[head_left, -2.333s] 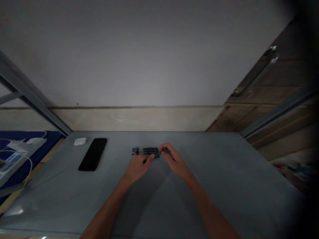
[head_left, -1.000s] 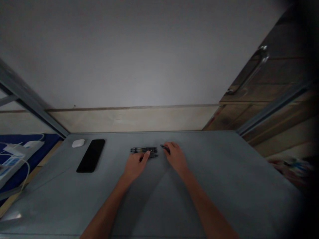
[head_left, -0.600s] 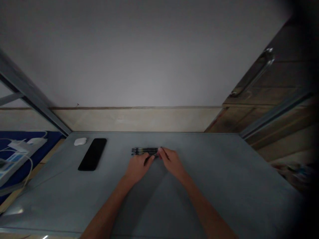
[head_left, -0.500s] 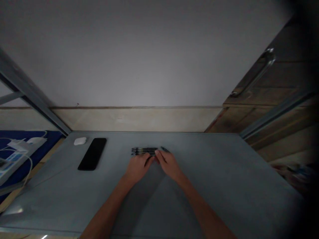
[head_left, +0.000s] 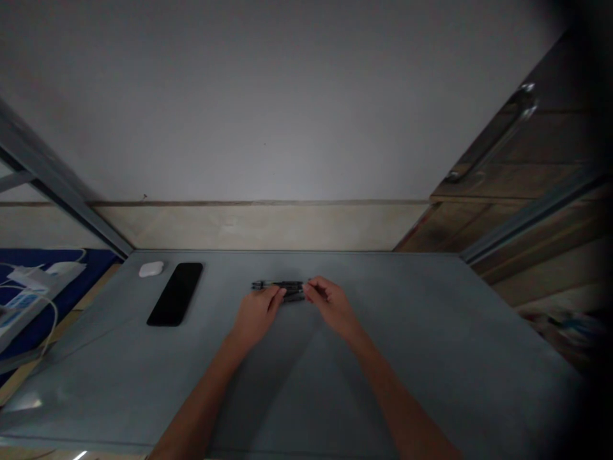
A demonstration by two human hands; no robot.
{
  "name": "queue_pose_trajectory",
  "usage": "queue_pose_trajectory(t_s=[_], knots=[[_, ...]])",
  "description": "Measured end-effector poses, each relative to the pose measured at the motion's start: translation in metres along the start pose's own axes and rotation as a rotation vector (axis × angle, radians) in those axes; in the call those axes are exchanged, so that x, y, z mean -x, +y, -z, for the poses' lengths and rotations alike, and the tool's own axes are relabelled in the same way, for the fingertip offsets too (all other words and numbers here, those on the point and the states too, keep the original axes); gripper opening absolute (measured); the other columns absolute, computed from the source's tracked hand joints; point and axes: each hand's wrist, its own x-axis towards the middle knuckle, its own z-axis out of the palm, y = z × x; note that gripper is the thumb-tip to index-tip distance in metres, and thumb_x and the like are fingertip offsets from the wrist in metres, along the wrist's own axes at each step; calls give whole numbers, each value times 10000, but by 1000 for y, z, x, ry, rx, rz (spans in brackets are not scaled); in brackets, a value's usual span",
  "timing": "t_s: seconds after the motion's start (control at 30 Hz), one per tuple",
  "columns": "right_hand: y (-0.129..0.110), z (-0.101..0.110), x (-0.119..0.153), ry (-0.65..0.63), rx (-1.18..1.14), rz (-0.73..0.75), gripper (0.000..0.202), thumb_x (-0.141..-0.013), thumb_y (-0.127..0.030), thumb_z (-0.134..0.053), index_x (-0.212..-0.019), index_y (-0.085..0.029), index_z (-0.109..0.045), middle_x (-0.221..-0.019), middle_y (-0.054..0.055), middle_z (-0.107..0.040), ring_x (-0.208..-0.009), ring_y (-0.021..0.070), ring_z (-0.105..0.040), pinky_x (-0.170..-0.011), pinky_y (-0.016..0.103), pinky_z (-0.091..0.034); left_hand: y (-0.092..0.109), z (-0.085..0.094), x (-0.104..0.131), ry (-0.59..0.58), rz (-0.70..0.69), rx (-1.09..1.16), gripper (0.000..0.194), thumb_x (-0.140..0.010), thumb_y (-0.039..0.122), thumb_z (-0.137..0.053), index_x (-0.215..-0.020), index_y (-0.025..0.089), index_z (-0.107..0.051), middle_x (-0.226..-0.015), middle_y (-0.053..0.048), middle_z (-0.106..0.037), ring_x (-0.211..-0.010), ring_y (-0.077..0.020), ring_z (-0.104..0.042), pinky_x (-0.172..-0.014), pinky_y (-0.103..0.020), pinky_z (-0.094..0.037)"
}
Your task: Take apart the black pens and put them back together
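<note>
Several dark pens (head_left: pixel 292 285) lie side by side, running left to right, on the grey table (head_left: pixel 407 358). My left hand (head_left: pixel 255 313) rests at their near left side, its thumb and fingers pinched on a pen and covering part of the row. At the right ends of the pens is my right hand (head_left: pixel 331 305), with thumb and forefinger closed on a pen end. The lowest pen shows between the two hands, slightly tilted. How many pens lie under my fingers is hidden.
A black phone (head_left: pixel 176 294) and a white earbud case (head_left: pixel 151 269) lie at the table's back left. Beyond the left edge is a white power strip (head_left: pixel 38 297) with cables. A pale wall (head_left: pixel 263 115) stands behind the table; metal posts rise at its back corners.
My hands have moved slightly apart, showing more of the pens between them. The dark pen that stuck out beyond my right fingers no longer shows there. The view has shifted slightly.
</note>
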Motion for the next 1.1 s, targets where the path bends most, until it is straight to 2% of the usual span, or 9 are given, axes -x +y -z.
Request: queue_pose_trajectory(t_s=[0.17, 0.37, 0.5, 0.67, 0.9, 0.97, 1.1], knots=[[0, -1, 0, -23, -29, -30, 299, -908, -446, -522, -735, -209, -579, -675, -5, -584, -646, 155, -553, -630, 270, -425, -2, 3, -2, 5, 13, 59, 408, -990, 436, -364, -839, 189, -652, -721, -42, -680, -656, -162, -621, -624, -255, -365], [-5, -8, 2, -58, -24, -54, 366, -906, -471, -506, -653, -207, -518, -588, -26, -510, -558, 132, -491, -560, 251, -386, 0, 2, -1, 15, -7, 188, 374, -960, 445, -440, -834, 194, -686, -686, -14, -665, -583, -126, -558, -588, -237, -340], [-1, -2, -1, -11, -56, -62, 322, -889, -462, -531, -698, -204, -562, -623, -13, -554, -589, 140, -524, -583, 257, -404, -3, 3, -2, 96, 68, 225, 368, -947, 455, -449, -848, 190, -685, -665, -14, -649, -585, -129, -551, -582, -233, -331], [5, 2, -4, 22, -94, -80, 272, -861, -453, -567, -773, -199, -609, -677, 4, -616, -636, 153, -569, -622, 268, -434, -13, 3, -7, 166, 201, 240, 448, -958, 444, -388, -652, 173, -571, -563, 6, -550, -522, -114, -481, -552, -237, -277], [5, -3, -2, 4, -112, -82, 255, -859, -449, -573, -810, -202, -615, -695, 4, -619, -653, 154, -577, -627, 263, -438, -22, -2, -10, 188, 294, 327, 490, -943, 484, -365, -565, 180, -436, -518, 39, -390, -512, -101, -360, -530, -243, -217], [4, -3, -2, 19, -92, -85, 287, -869, -468, -556, -770, -203, -606, -667, 3, -607, -631, 153, -569, -610, 260, -431, -21, -4, -10, 184, 288, 365, 479, -940, 485, -365, -573, 183, -425, -529, 43, -379, -519, -101, -352, -530, -242, -221], [1, -3, -1, 32, -26, -100, 486, -925, -533, -435, -574, -210, -524, -535, -1, -525, -522, 142, -506, -544, 262, -386, -16, -6, -11, 197, 248, 443, 405, -938, 450, -386, -633, 189, -433, -566, 49, -394, -549, -107, -371, -547, -237, -249]])
